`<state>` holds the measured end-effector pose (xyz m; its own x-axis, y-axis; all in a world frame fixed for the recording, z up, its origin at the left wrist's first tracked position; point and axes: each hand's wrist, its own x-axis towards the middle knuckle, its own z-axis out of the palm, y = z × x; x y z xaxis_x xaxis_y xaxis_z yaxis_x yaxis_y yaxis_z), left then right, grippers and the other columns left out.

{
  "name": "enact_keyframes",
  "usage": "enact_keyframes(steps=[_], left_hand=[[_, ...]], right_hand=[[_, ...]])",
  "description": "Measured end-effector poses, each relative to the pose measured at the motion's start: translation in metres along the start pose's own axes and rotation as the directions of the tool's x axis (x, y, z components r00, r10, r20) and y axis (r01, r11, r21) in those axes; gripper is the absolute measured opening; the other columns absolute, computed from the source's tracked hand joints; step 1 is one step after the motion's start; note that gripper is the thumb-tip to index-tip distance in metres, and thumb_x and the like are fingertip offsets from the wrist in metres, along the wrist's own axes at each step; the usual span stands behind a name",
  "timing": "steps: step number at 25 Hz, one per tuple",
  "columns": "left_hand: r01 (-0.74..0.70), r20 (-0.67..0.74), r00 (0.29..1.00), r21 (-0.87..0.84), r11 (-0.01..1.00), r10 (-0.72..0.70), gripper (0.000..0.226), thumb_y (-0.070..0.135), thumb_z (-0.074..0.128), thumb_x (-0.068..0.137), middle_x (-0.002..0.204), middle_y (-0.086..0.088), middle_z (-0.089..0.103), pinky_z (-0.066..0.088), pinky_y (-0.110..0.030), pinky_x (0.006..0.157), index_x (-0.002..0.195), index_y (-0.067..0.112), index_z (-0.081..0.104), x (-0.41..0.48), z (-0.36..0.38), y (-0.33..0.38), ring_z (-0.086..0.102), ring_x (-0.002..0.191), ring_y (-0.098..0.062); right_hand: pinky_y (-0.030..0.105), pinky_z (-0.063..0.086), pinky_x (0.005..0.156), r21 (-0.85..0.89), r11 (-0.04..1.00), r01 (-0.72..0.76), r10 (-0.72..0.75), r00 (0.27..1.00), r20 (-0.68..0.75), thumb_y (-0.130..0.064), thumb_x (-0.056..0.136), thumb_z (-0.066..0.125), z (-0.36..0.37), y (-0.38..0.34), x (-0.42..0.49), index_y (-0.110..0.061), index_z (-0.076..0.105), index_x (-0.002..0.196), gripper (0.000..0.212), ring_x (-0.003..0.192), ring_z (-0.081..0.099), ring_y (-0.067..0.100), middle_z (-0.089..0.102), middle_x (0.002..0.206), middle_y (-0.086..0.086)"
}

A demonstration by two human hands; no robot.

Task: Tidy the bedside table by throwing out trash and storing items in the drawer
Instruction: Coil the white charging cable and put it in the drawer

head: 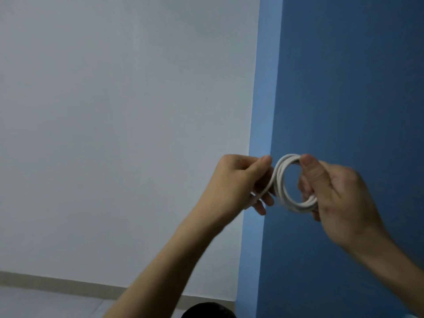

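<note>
A white cable (281, 189) is wound into a small coil of several loops, held up in the air in front of the wall. My right hand (332, 196) grips the coil, thumb on its top and fingers through the ring. My left hand (238, 180) holds the loose end of the cable, which runs from the coil down through its curled fingers. The bedside table and its drawer are out of view.
A pale grey wall (126, 134) fills the left, a dark blue wall (355, 88) the right, with a lighter blue corner strip between. A baseboard (57, 282) and floor show at the bottom left. A dark round object (207, 311) peeks in at the bottom edge.
</note>
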<state>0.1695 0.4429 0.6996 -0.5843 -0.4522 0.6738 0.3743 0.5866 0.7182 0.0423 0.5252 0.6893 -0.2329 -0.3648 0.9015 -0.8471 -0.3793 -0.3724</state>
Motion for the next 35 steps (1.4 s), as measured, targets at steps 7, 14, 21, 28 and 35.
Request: enact_keyframes(steps=[7, 14, 21, 28, 35], left_hand=[[0.15, 0.259, 0.961, -0.203, 0.968, -0.094, 0.016, -0.002, 0.054, 0.087, 0.065, -0.005, 0.065, 0.049, -0.017, 0.044, 0.074, 0.004, 0.059, -0.005, -0.018, 0.003, 0.064, 0.053, -0.013], [0.058, 0.132, 0.989, 0.035, 0.998, -0.062, 0.03, 0.011, 0.077, 0.074, 0.083, -0.007, 0.059, 0.042, -0.018, 0.039, 0.1, 0.008, 0.063, 0.001, 0.0, -0.009, 0.055, 0.049, -0.012], [-0.162, -0.183, 0.959, 0.279, 0.947, 0.218, 0.017, 0.007, 0.056, 0.075, 0.055, 0.003, 0.047, 0.044, -0.033, 0.042, 0.068, 0.019, 0.046, 0.002, 0.016, -0.02, 0.043, 0.048, -0.017], [-0.131, -0.255, 0.84, 0.762, 0.634, 0.479, 0.013, 0.022, 0.043, 0.072, 0.075, 0.007, 0.048, 0.04, -0.028, 0.057, 0.072, 0.023, 0.057, -0.003, 0.019, -0.03, 0.047, 0.077, -0.017], [-0.104, 0.148, 0.985, 0.135, 0.985, 0.083, 0.014, 0.0, 0.051, 0.073, 0.059, 0.007, 0.059, 0.046, -0.025, 0.047, 0.075, 0.006, 0.064, -0.008, -0.004, -0.015, 0.055, 0.049, -0.021]], right_hand=[[0.017, 0.028, 0.037, -0.005, 1.0, 0.014, -0.014, 0.998, -0.057, -0.055, 0.083, 0.031, 0.005, 0.016, 0.001, -0.006, 0.043, 0.052, 0.059, 0.039, 0.041, 0.014, 0.048, 0.051, 0.0], [0.015, 0.032, 0.035, 0.013, 0.997, 0.073, -0.072, 0.996, -0.052, -0.052, 0.085, 0.032, 0.01, 0.013, -0.004, -0.023, 0.043, 0.049, 0.047, 0.043, 0.044, 0.012, 0.051, 0.057, 0.0], [0.009, 0.029, 0.041, -0.152, 0.958, 0.244, -0.249, 0.968, -0.013, -0.043, 0.091, 0.031, 0.01, 0.015, -0.005, -0.016, 0.04, 0.052, 0.048, 0.044, 0.042, 0.008, 0.039, 0.046, 0.007], [0.005, 0.03, 0.048, -0.23, 0.898, 0.374, -0.377, 0.925, 0.032, -0.037, 0.094, 0.031, 0.012, 0.015, -0.009, -0.017, 0.041, 0.057, 0.043, 0.05, 0.039, 0.004, 0.033, 0.048, -0.012], [0.001, 0.03, 0.053, -0.232, 0.872, 0.431, -0.429, 0.901, 0.061, -0.039, 0.096, 0.028, 0.012, 0.012, -0.006, -0.018, 0.044, 0.061, 0.044, 0.054, 0.042, -0.001, 0.035, 0.053, -0.016]])
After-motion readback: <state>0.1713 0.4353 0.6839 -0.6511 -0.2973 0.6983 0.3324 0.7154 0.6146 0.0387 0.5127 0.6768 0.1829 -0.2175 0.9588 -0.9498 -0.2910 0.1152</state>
